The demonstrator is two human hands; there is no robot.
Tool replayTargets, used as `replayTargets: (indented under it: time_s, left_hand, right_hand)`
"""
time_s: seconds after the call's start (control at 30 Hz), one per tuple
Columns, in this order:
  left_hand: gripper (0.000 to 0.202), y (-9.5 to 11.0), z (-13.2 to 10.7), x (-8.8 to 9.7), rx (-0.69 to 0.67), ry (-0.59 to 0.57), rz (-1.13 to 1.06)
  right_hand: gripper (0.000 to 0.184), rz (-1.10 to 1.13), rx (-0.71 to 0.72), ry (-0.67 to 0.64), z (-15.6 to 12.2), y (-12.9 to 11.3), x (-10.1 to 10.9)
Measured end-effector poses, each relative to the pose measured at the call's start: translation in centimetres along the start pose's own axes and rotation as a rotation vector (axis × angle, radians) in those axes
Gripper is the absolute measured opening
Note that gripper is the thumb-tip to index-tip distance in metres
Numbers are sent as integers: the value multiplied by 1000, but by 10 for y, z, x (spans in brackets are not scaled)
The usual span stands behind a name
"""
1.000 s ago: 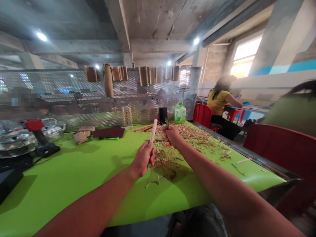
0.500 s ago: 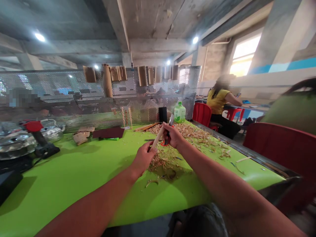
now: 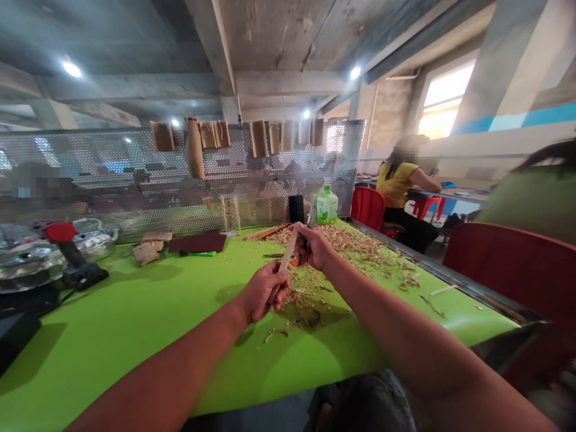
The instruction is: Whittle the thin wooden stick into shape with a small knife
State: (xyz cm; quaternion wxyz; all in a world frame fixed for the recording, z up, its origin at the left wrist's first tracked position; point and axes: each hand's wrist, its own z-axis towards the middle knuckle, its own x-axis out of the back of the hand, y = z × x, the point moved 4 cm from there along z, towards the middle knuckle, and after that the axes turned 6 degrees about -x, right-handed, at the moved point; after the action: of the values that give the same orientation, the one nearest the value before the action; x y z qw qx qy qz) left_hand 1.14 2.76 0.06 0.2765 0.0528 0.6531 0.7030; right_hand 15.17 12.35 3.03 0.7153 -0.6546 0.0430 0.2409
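Observation:
My left hand (image 3: 265,291) is closed around the lower part of a pale, slim wooden stick (image 3: 289,249), which slants up and away from me. At the stick's upper end are the fingertips of my right hand (image 3: 318,247), which is wrapped round a bladed tool (image 3: 312,216). Its silver blade points up, and a black handle with red-orange edges shows below the fingers. The exact kind of tool is partly hidden by the hand. Curled wood shavings (image 3: 308,315) lie on the green tabletop (image 3: 157,336) beneath both hands.
A larger heap of shavings (image 3: 360,245) spreads to the right, near a green bottle (image 3: 327,205). Carved sticks (image 3: 224,214) stand by the perforated metal screen (image 3: 148,204). A dark red board (image 3: 198,242) and metal kettles (image 3: 31,267) are leftward. Two people sit at right near red chairs (image 3: 504,270).
My left hand has turned and its fingers have curled further round the stick, a little lower down. The stick now stands slightly steeper. My right hand has barely moved.

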Motion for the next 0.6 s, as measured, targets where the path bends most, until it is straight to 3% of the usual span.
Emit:
replayTargets:
  time_s: [0.23,0.47,0.6]
  left_hand:
    - [34,6,1,5,-80,115,21]
    - [31,3,4,12,-83,200,155]
    - [28,2,6,14,-121,180,270]
  right_hand:
    - [45,-107,-12,12,6,10,4]
    - [42,-115,-52,-70,0,16,-3]
    - [42,-131,-31,-63,-2,16,-7]
